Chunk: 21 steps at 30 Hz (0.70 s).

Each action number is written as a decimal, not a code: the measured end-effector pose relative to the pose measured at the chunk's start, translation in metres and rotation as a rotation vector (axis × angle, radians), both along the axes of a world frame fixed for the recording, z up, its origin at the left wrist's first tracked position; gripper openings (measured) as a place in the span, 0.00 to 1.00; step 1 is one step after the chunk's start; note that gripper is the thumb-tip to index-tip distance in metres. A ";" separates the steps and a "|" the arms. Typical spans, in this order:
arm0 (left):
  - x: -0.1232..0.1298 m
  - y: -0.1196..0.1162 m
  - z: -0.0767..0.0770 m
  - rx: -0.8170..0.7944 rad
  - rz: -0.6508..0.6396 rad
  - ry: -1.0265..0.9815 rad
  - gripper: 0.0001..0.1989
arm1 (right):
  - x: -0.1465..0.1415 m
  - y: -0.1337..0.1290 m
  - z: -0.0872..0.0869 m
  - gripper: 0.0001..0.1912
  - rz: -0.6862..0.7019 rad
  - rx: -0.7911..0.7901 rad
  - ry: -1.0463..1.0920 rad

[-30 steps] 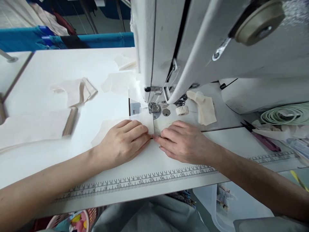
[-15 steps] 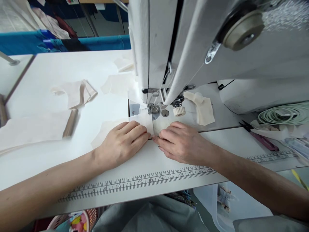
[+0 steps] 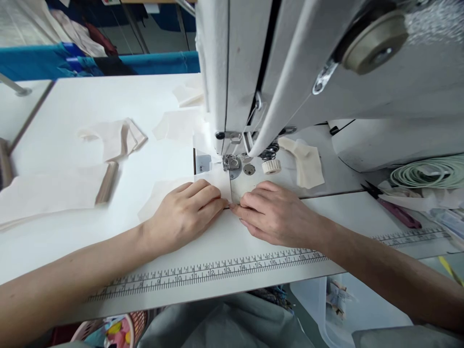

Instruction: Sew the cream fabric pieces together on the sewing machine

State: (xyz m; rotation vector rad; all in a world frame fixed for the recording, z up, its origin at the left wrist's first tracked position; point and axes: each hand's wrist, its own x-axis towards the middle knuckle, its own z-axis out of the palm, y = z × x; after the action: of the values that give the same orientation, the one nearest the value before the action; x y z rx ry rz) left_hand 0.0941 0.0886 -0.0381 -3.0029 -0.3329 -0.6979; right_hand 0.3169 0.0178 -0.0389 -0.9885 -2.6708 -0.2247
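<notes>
A white fabric piece [image 3: 219,180] lies on the machine bed, its far end under the presser foot [image 3: 231,163] of the sewing machine [image 3: 246,63]. My left hand [image 3: 190,210] rests on the fabric, fingers together, thumb and fingertips pinching its near right corner. My right hand [image 3: 271,212] is curled just right of it, its fingertips closed at the same corner and touching the left fingertips. What the right fingertips hold is too small to make out.
Cream fabric pieces lie left [image 3: 54,188], behind [image 3: 177,124] and right [image 3: 306,164] of the needle. Snips [image 3: 398,212] and a coiled green cord [image 3: 427,171] sit at the right. A ruler strip [image 3: 221,270] runs along the front edge.
The whole view has shifted very slightly. Both hands and the fabric stay in nearly the same place under the machine.
</notes>
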 end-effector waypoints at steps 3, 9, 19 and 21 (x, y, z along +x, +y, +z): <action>0.000 0.001 -0.001 -0.029 0.000 -0.015 0.04 | 0.000 -0.001 -0.001 0.11 -0.001 -0.002 -0.002; -0.002 0.000 0.000 0.083 -0.038 0.007 0.05 | 0.000 -0.001 0.000 0.10 0.002 -0.019 -0.002; -0.002 -0.001 0.002 0.163 -0.050 0.026 0.03 | 0.000 -0.001 0.001 0.10 0.008 -0.024 -0.008; -0.002 -0.001 0.003 0.164 -0.050 0.023 0.03 | 0.000 -0.001 0.002 0.11 0.009 -0.018 -0.008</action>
State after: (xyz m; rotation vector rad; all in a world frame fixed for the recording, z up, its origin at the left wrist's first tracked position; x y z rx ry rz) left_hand 0.0923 0.0872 -0.0356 -2.8696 -0.1906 -0.6592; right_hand 0.3167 0.0169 -0.0370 -0.9832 -2.6890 -0.2032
